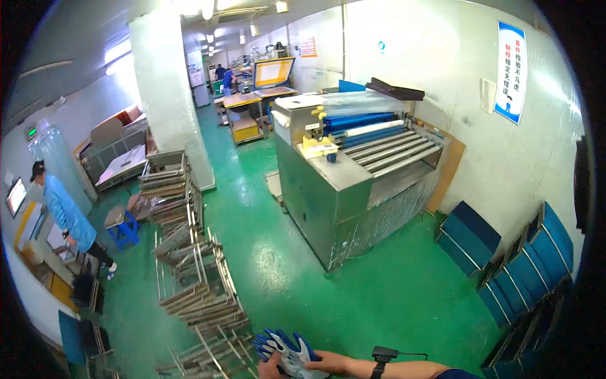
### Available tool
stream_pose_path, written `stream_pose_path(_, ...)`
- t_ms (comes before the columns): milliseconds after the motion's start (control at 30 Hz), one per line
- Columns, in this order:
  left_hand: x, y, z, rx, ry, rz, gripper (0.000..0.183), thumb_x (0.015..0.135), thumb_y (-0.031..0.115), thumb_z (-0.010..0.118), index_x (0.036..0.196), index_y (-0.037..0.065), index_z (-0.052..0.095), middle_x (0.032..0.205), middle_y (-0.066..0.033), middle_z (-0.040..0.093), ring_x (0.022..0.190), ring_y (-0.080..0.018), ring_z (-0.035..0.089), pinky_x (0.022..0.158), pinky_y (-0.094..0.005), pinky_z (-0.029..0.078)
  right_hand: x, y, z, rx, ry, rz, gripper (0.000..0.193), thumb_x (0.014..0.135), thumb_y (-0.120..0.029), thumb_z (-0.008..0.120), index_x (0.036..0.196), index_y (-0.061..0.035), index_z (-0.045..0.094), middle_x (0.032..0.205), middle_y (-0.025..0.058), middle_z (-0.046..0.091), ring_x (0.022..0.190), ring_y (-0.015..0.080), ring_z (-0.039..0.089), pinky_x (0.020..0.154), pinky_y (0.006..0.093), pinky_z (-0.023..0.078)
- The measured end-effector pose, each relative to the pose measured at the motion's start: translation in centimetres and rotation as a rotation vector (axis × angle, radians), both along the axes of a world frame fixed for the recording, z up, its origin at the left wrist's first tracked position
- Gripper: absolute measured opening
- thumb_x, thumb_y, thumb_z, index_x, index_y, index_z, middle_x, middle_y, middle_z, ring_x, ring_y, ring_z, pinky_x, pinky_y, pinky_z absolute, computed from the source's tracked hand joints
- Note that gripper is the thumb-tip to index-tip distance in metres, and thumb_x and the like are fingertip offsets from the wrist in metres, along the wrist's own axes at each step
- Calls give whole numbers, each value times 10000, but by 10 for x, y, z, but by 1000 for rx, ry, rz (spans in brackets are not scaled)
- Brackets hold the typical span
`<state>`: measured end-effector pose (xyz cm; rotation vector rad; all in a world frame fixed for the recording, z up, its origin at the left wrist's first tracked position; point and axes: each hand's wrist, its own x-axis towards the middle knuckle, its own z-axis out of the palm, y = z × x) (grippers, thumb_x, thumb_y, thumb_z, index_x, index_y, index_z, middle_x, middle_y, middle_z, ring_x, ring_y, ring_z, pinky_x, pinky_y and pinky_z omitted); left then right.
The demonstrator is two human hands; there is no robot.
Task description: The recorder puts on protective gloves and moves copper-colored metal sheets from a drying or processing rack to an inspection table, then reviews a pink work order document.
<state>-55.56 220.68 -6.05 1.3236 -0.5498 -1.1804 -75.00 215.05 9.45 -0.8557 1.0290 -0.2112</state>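
Observation:
A pair of white and blue work gloves (291, 359) is at the lower edge, their blue-tipped fingers spread and pointing up and left. My left hand (269, 367) grips them from the left side, its lower part cut off by the picture edge. From the right, my right hand (331, 363) holds the gloves' other side, its fingertips partly hidden behind the fabric. A black strap with a small device (384, 355) sits on my right wrist.
Stacked metal frames (201, 271) stand in a row at left. A steel roller machine (341, 196) fills the middle right. Blue screens (468, 237) lean by the right wall. A person in a blue coat (66, 205) stands far left near a blue stool (124, 230). Worktables (243, 100) stand farther back.

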Motion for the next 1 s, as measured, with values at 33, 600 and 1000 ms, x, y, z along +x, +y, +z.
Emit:
stream_pose_path(33,3,-31,63,-153,-586,-207,260,870,56,558,1109,-25,622,518,-111,443,439,-231,373,466,-372,348,5,-25,-7,-52,-85,65,737,866,-386,672,1419,-11,361,1326,147,491,1119,271,535,958,391,451)
stream_pose_path(600,102,-378,66,171,632,172,487,1026,390,315,1363,56,423,1321,-96,517,1187,-294,498,1026,-426,384,128,-429,-30,-91,-436,255,294,871,-293,610,771,-37,504,608,-2,382,544,107,339,503,313,301)
stream_pose_path(1000,266,-576,22,240,688,244,335,1025,245,359,1153,18,568,1025,-100,612,920,-229,559,833,-378,456,323,-656,-125,-13,-255,550,384,890,-264,602,1169,-2,601,1043,38,630,931,119,537,835,270,434)
